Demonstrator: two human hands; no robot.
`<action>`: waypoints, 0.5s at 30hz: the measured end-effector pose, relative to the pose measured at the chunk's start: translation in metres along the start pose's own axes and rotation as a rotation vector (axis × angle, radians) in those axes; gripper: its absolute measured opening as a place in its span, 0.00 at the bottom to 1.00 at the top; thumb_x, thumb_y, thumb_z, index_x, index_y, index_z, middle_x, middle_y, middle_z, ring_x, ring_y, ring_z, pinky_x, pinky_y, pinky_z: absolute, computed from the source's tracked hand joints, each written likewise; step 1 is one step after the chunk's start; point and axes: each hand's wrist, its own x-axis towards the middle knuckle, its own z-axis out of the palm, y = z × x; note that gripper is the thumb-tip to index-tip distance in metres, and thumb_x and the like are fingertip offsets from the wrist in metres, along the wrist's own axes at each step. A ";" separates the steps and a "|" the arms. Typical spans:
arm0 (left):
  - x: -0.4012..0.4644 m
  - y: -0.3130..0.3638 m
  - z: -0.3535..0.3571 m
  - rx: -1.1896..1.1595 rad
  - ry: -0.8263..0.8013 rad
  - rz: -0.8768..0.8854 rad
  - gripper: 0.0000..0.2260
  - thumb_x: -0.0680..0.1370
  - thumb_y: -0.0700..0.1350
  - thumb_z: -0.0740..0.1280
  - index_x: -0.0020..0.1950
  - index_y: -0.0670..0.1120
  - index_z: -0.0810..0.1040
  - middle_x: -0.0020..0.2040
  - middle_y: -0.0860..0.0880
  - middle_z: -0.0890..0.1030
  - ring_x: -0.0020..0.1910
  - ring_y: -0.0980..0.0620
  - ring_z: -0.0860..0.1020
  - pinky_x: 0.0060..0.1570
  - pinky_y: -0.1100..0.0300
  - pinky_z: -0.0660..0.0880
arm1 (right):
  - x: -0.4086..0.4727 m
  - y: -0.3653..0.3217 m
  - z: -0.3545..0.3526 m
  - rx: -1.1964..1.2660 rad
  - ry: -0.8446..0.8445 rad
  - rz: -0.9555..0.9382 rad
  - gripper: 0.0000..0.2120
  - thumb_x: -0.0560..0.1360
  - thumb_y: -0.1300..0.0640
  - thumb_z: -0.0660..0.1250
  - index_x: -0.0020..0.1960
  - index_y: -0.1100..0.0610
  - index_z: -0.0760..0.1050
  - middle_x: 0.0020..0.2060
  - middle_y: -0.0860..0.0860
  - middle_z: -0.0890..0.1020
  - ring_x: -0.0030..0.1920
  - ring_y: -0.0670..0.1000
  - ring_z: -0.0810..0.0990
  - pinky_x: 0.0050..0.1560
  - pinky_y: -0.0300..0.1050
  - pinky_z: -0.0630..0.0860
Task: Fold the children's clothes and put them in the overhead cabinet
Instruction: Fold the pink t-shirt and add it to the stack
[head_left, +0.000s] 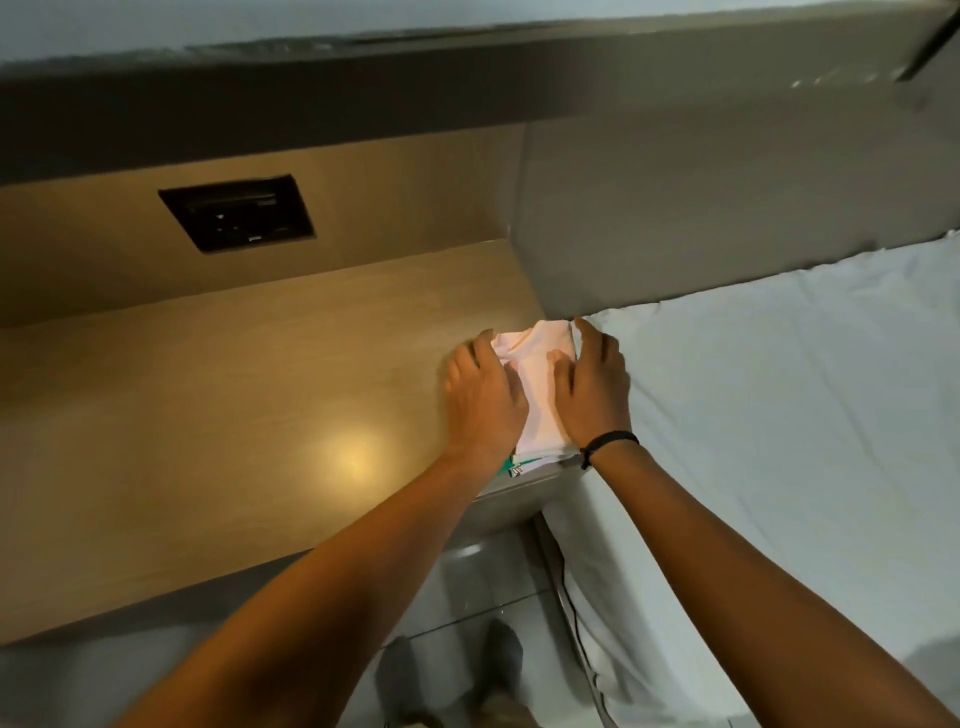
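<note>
Two hands (485, 400), one folded stack (535, 384).

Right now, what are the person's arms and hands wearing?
Both forearms are bare, with no sleeves in view. The right hand has a thin black band round its wrist, with a small knot or tail hanging at one side. The left hand wears nothing: no gloves, no rings visible.
</note>
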 end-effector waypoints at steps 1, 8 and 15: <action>-0.001 -0.003 0.000 0.092 0.019 0.076 0.22 0.84 0.49 0.62 0.78 0.46 0.66 0.73 0.42 0.73 0.71 0.41 0.72 0.68 0.46 0.72 | 0.001 0.001 -0.004 -0.072 0.024 -0.081 0.25 0.84 0.48 0.59 0.79 0.53 0.61 0.76 0.58 0.69 0.73 0.61 0.71 0.70 0.61 0.71; -0.008 -0.028 0.020 0.189 -0.233 0.173 0.29 0.86 0.54 0.48 0.86 0.46 0.54 0.86 0.45 0.58 0.85 0.42 0.55 0.81 0.41 0.58 | 0.004 0.018 0.021 -0.087 -0.302 -0.211 0.30 0.87 0.48 0.50 0.84 0.55 0.44 0.84 0.53 0.50 0.82 0.55 0.54 0.79 0.56 0.62; -0.019 -0.017 0.015 0.039 -0.195 -0.047 0.30 0.86 0.57 0.53 0.86 0.48 0.52 0.85 0.40 0.57 0.84 0.39 0.53 0.82 0.41 0.52 | 0.006 0.025 0.013 0.166 -0.331 0.023 0.34 0.85 0.42 0.54 0.84 0.49 0.41 0.83 0.51 0.53 0.78 0.58 0.65 0.74 0.59 0.70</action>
